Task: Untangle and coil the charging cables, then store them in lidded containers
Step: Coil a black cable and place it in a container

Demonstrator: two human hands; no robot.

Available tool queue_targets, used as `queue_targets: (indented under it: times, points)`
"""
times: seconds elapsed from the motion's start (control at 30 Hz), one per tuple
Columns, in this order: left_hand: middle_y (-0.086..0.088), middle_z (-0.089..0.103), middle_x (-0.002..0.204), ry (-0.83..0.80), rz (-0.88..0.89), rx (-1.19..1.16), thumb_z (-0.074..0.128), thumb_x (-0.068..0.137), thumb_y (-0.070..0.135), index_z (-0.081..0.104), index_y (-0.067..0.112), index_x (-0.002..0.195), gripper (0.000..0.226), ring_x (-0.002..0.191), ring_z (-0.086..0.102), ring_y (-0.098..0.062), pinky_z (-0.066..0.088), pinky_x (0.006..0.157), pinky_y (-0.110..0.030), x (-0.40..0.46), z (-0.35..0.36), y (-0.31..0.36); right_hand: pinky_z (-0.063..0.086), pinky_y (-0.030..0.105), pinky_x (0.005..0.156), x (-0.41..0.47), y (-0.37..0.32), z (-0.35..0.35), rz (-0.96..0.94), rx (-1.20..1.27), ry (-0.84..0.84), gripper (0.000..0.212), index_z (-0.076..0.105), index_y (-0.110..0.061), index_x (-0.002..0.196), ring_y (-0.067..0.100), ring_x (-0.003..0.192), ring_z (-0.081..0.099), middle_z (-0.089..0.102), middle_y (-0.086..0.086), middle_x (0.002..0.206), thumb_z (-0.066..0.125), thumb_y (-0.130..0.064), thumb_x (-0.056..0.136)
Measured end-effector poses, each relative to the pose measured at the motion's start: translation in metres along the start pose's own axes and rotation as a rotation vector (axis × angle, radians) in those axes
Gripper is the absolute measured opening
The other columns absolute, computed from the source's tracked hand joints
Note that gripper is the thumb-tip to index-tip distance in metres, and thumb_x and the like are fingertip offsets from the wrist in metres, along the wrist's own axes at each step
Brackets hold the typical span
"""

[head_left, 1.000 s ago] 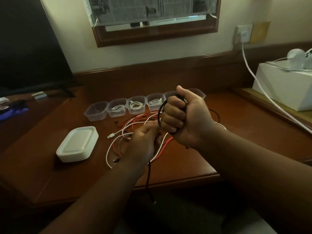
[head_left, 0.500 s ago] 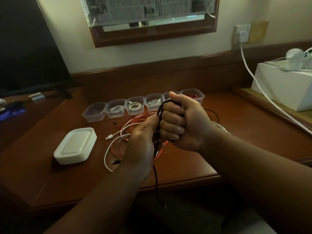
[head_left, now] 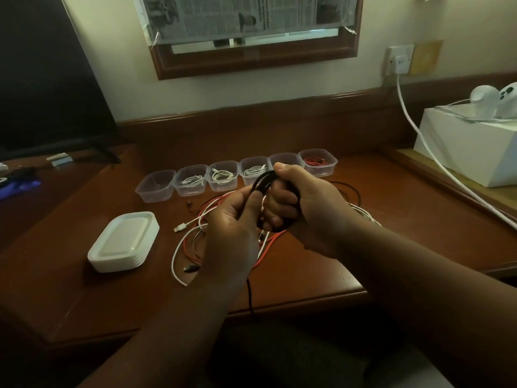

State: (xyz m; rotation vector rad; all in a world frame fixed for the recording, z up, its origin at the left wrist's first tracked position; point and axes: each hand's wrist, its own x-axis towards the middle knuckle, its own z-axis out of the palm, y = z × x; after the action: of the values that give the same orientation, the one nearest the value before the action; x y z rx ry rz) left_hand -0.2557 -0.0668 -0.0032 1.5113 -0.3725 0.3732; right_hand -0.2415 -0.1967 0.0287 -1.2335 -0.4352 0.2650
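**A:** What did the hands hold?

**B:** The right hand (head_left: 303,208) was curled into a fist, with the black cable (head_left: 264,179) looped around its fingers and the thumb pressed on top of the coil. The left hand (head_left: 233,231) pinched the same coil at its left side between thumb and fingers. Both hands were raised above the wooden desk (head_left: 321,275).

**A:** What could not be made out?

**B:** The far side of the coil was hidden behind the right fingers. The free tail of the cable dropped behind the left wrist and ran past the desk edge into shadow; its end was not visible. The left hand also covered the middle of the loose cable tangle (head_left: 195,233) lying on the desk, so how its white and red strands crossed could not be determined.

**A:** What surrounded the hands?

**B:** A row of six clear containers (head_left: 155,186) stood behind the hands. The leftmost appeared empty, three held white cables, the fifth was partly blocked by the right thumb, and the rightmost held a red cable. A stack of white lids (head_left: 123,242) sat well to the left. A white box (head_left: 470,147) stood at the right, cut off by the frame edge.
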Motion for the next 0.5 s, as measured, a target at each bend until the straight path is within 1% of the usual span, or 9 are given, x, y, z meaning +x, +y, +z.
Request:
queue_targets:
  times: [0.1, 0.17, 0.23, 0.27, 0.3, 0.33, 0.37, 0.43, 0.5]
  points:
    - [0.017, 0.07, 0.081, 0.055, 0.073, 0.09, 0.046, 0.103, 0.018, 0.064, 0.033, 0.102, 0.024, 0.081, 0.066, 0.0, 0.052, 0.071, -0.017, 0.0, -0.002, -0.003, 0.036, 0.034, 0.068, -0.001, 0.002, 0.002, -0.006, -0.16, 0.101, 0.052, 0.039, -0.017, 0.057, 0.016, 0.055, 0.034, 0.034, 0.001, 0.055, 0.033, -0.036, 0.105]
    - [0.025, 0.07, 0.085, 0.084, 0.126, 0.17, 0.047, 0.103, 0.017, 0.062, 0.038, 0.103, 0.026, 0.09, 0.064, 0.006, 0.048, 0.075, -0.009, 0.002, -0.004, -0.003, 0.033, 0.033, 0.07, -0.002, 0.003, 0.001, -0.02, -0.301, 0.168, 0.049, 0.041, -0.019, 0.06, 0.011, 0.054, 0.034, 0.035, -0.004, 0.055, 0.033, -0.037, 0.105]
    - [0.028, 0.067, 0.081, 0.076, 0.112, 0.195, 0.047, 0.103, 0.017, 0.062, 0.037, 0.103, 0.025, 0.087, 0.062, 0.009, 0.045, 0.073, -0.006, 0.003, -0.004, -0.003, 0.036, 0.027, 0.068, -0.004, 0.004, 0.0, -0.05, -0.431, 0.206, 0.045, 0.043, -0.022, 0.066, 0.007, 0.053, 0.04, 0.04, -0.009, 0.055, 0.032, -0.039, 0.106]
    - [0.027, 0.066, 0.078, 0.074, 0.084, 0.186, 0.047, 0.104, 0.018, 0.063, 0.036, 0.103, 0.024, 0.084, 0.061, 0.01, 0.045, 0.071, -0.006, 0.004, -0.004, -0.003, 0.037, 0.021, 0.067, -0.005, 0.005, 0.0, -0.077, -0.536, 0.224, 0.042, 0.047, -0.025, 0.07, 0.001, 0.054, 0.045, 0.046, -0.013, 0.057, 0.031, -0.039, 0.106]
    - [0.025, 0.066, 0.075, 0.08, 0.05, 0.173, 0.046, 0.104, 0.019, 0.064, 0.035, 0.102, 0.024, 0.081, 0.061, 0.01, 0.046, 0.069, -0.007, 0.005, -0.004, -0.004, 0.038, 0.014, 0.065, -0.006, 0.007, 0.001, -0.11, -0.65, 0.245, 0.037, 0.05, -0.029, 0.076, -0.004, 0.058, 0.051, 0.053, -0.016, 0.062, 0.031, -0.04, 0.106]
    - [0.022, 0.065, 0.073, 0.089, 0.022, 0.156, 0.046, 0.104, 0.02, 0.065, 0.034, 0.101, 0.024, 0.077, 0.06, 0.01, 0.046, 0.066, -0.007, 0.006, -0.004, -0.003, 0.04, 0.012, 0.062, -0.006, 0.009, 0.003, -0.146, -0.739, 0.267, 0.032, 0.052, -0.031, 0.083, -0.007, 0.064, 0.054, 0.056, -0.016, 0.071, 0.031, -0.04, 0.105]
    - [0.021, 0.064, 0.07, 0.098, -0.002, 0.133, 0.045, 0.105, 0.02, 0.066, 0.033, 0.101, 0.025, 0.073, 0.059, 0.01, 0.047, 0.064, -0.008, 0.006, -0.004, -0.003, 0.041, 0.014, 0.059, -0.005, 0.011, 0.004, -0.18, -0.807, 0.285, 0.029, 0.053, -0.03, 0.089, -0.005, 0.069, 0.055, 0.058, -0.012, 0.078, 0.031, -0.039, 0.105]
    - [0.023, 0.062, 0.067, 0.108, -0.043, 0.095, 0.044, 0.105, 0.022, 0.067, 0.033, 0.1, 0.026, 0.068, 0.057, 0.01, 0.049, 0.064, -0.014, 0.01, -0.005, -0.003, 0.045, 0.025, 0.062, -0.003, 0.015, 0.004, -0.211, -0.94, 0.302, 0.023, 0.051, -0.028, 0.097, 0.009, 0.073, 0.056, 0.059, -0.001, 0.085, 0.032, -0.039, 0.105]
    - [0.022, 0.06, 0.063, 0.099, -0.099, 0.047, 0.043, 0.106, 0.023, 0.068, 0.031, 0.099, 0.027, 0.064, 0.056, 0.007, 0.054, 0.068, -0.024, 0.014, -0.005, -0.001, 0.042, 0.019, 0.057, 0.0, 0.013, 0.004, -0.206, -1.032, 0.307, 0.018, 0.047, -0.03, 0.098, 0.012, 0.068, 0.052, 0.056, -0.001, 0.082, 0.032, -0.037, 0.105]
